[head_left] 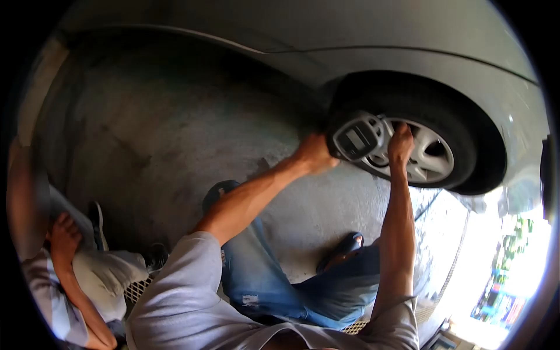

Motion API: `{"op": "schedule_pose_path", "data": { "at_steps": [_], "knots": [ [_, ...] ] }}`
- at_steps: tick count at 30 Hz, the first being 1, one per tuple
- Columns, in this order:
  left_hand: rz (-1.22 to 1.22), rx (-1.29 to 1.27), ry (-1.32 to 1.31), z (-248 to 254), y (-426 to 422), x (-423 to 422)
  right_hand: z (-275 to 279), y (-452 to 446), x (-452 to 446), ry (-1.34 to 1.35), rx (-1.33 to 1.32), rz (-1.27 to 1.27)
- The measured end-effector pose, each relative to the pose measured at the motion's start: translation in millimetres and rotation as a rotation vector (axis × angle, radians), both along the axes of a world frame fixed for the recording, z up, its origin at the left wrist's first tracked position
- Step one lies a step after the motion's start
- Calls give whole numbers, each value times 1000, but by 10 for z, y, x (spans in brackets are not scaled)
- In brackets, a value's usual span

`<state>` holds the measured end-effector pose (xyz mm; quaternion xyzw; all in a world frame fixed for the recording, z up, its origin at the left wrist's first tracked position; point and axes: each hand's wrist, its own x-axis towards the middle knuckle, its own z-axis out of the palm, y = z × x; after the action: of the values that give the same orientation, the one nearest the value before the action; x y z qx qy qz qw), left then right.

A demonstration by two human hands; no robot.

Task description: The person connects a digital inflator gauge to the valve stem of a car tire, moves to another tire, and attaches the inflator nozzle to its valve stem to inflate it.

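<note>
Holding grey-and-black handheld display unit (363,129) by its left side with left hand (317,154), just right of centre in the frame. Facing roughly toward camera with pale rectangular screen (355,140); can't read any digits. Overlapping left part of silver wheel rim (434,163) in view; can't tell if touching it. Curling left-hand fingers in against the unit; partly hidden behind it, so can't tell exact finger placement.

Reaching right hand (401,143) up to the rim spokes, just right of the unit. Bending right-hand fingers inward, pressed close together; can't tell if pinching anything, tips too hard to make out.

Mounted around the rim at right of frame: black tyre (465,146), under the arch of pale car body (291,23) running across the top. Spreading below and left: grey concrete floor (151,134).

Sitting low with knees bent, in blue jeans (262,274) at bottom centre, plus dark sandal (350,239) on floor below the wheel.

Also at lower left: co-worker in light trousers (102,271) and dark shoe (156,255), with co-worker's hand (65,230) by the legs, fingers bent, well apart from the wheel. Showing bright and washed out at lower right: outdoor area (513,262).
</note>
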<state>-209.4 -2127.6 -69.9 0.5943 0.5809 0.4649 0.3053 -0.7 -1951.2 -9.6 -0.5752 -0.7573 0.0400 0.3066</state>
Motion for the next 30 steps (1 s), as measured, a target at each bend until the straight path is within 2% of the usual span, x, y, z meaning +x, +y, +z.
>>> {"op": "schedule_pose_path", "data": {
  "at_steps": [2,3,5,6,7,8,9,11,12,14,16,19,20,30],
  "knots": [
    [11,131,51,-150,85,74,-101,115,83,-33,14,42],
    [11,94,74,-235,98,76,-160,144,107,-20,19,37],
    [-10,70,153,-90,9,-14,-262,262,243,64,7,160],
    [24,82,143,-210,77,25,-123,141,125,79,-51,117],
    [-13,3,240,-173,85,6,-173,241,156,55,-83,54],
    [33,-27,167,-67,31,-1,-232,314,207,38,-14,94],
    [49,-46,87,9,-14,7,-55,90,59,94,-20,28],
    [105,-53,-26,74,-127,13,-75,76,56,129,-31,13],
    [107,18,9,42,-128,-22,-28,57,10,144,-40,6],
    [107,0,39,-36,-120,-56,61,-62,-75,131,-55,-28],
    [77,-95,44,90,-156,-77,44,-18,-62,137,-71,-41],
    [56,-108,104,235,-207,-51,13,13,-42,127,-59,-57],
    [85,-138,104,118,-169,-43,20,20,-42,128,-61,-65],
    [92,-124,145,146,-279,-124,34,-31,-97,187,-62,-72]
  ]
}}
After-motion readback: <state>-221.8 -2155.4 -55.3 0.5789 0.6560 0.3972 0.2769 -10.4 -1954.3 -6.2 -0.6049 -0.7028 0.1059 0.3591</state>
